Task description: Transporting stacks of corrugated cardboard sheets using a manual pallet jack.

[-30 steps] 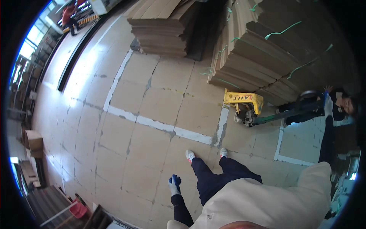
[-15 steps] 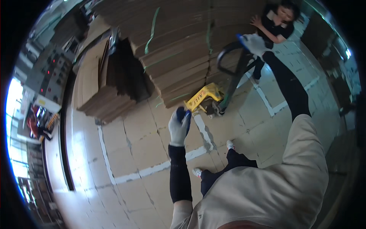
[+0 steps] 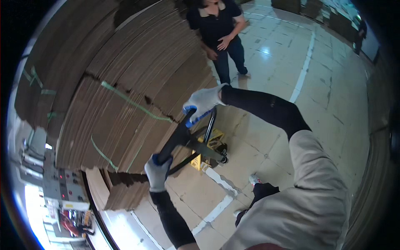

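Observation:
Both my hands, in white gloves with blue palms, grip the dark loop handle (image 3: pixel 174 139) of a pallet jack. My left hand (image 3: pixel 158 171) is closed around its near left end. At the other end, my right hand (image 3: pixel 203 104) wraps the bar. Below the handle shows the jack's yellow body (image 3: pixel 215 141), with a dark wheel at the floor. A tall stack of flat brown cardboard (image 3: pixel 125 100), bound with green straps, rises right behind the handle; the jack's forks are hidden.
A co-worker (image 3: pixel 217 37) in dark clothes stands beside the stack, hands in front of the body. A smaller cardboard pile (image 3: pixel 121 193) lies at lower left, near a grey machine (image 3: pixel 66 185) with red lights. White lines (image 3: pixel 304 71) mark the tiled floor.
My left hand has come up from beside the jack and taken hold of the handle. The view has turned right; the co-worker now appears nearer the top middle.

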`<action>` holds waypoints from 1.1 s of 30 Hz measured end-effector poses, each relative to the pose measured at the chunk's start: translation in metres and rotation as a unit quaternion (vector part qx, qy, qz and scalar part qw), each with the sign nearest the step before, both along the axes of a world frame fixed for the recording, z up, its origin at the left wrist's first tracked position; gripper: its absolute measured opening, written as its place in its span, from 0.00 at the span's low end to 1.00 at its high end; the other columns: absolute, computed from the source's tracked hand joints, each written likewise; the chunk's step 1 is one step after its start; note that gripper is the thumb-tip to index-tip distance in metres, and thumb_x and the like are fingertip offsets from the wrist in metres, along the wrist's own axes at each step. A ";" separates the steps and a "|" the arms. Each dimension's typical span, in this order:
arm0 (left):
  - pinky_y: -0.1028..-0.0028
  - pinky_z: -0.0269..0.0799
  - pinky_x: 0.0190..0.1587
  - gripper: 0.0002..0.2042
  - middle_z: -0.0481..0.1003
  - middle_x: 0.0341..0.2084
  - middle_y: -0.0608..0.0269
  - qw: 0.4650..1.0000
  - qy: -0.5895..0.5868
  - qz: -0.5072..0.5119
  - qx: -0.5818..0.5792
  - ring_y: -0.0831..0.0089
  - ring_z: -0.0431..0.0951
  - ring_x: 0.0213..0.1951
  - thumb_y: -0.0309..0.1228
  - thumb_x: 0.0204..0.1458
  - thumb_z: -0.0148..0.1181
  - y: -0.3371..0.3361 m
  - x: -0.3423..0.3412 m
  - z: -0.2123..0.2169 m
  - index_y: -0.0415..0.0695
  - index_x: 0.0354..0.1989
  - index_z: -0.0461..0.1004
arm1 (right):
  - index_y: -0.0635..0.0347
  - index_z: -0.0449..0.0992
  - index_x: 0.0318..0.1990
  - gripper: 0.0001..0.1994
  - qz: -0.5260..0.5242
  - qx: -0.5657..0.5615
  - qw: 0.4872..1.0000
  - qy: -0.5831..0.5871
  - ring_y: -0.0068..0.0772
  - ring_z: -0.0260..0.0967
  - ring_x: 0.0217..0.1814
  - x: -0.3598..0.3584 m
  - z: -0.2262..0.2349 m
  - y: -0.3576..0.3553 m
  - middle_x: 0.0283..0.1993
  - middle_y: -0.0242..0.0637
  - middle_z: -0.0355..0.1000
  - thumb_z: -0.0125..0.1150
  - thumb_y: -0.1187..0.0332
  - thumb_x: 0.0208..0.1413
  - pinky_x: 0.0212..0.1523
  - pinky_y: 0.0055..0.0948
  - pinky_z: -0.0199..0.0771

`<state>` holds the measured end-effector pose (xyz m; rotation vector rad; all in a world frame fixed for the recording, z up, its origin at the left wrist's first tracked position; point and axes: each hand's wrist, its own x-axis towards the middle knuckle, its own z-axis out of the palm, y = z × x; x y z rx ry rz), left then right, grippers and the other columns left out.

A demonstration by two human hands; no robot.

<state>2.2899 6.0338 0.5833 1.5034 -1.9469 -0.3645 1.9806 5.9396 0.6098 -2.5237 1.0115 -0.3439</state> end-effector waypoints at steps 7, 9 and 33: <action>0.81 0.66 0.23 0.09 0.75 0.18 0.62 0.951 0.118 -0.052 0.279 0.82 0.72 0.20 0.23 0.40 0.65 0.027 -0.008 0.005 0.31 0.27 0.74 | 0.61 0.76 0.34 0.19 0.017 0.221 0.969 -0.112 0.26 0.73 0.28 -0.034 -0.048 0.010 0.27 0.34 0.76 0.72 0.56 0.39 0.28 0.28 0.69; 0.80 0.67 0.23 0.09 0.75 0.18 0.60 0.910 0.137 -0.134 0.368 0.80 0.73 0.20 0.23 0.42 0.65 0.037 0.004 -0.001 0.30 0.30 0.75 | 0.61 0.77 0.32 0.18 0.026 0.198 0.975 -0.096 0.26 0.72 0.27 -0.043 -0.049 0.038 0.25 0.34 0.76 0.72 0.58 0.38 0.28 0.29 0.69; 0.59 0.71 0.37 0.24 0.78 0.27 0.51 0.776 -0.319 -0.312 0.446 0.53 0.78 0.33 0.58 0.39 0.59 0.481 -0.115 -0.268 0.46 0.28 0.78 | 0.54 0.80 0.28 0.15 0.088 0.347 0.906 0.225 0.37 0.74 0.30 -0.085 -0.321 0.531 0.26 0.36 0.76 0.68 0.56 0.34 0.31 0.36 0.71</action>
